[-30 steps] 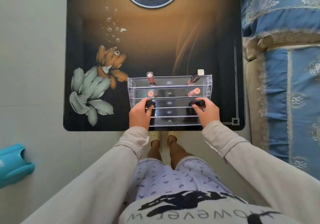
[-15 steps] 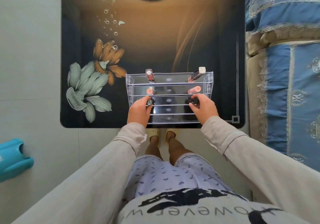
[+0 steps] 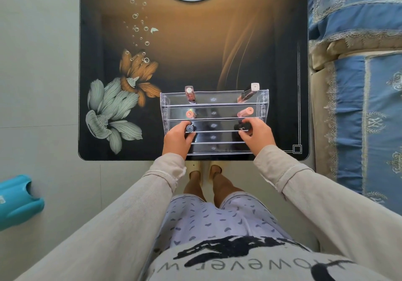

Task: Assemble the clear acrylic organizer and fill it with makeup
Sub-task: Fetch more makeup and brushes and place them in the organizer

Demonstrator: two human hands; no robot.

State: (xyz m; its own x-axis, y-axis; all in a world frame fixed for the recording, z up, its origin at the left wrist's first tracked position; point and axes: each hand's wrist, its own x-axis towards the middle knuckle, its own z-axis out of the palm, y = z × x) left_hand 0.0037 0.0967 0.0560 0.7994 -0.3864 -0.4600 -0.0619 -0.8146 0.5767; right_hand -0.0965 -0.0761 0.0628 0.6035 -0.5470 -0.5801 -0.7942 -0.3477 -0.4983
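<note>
Floral table [image 3: 195,52], perhaps glass-topped, bears the clear organizer [image 3: 214,100] near its edge.

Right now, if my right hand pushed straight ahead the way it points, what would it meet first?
Probably the pink tube on the next tier, just beyond the dark tube your right hand holds; depth is unclear.

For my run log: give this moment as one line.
step: filling third tier | left hand: grips left dark tube | right hand: grips right dark tube | organizer: four tubes in two farther tiers
</note>
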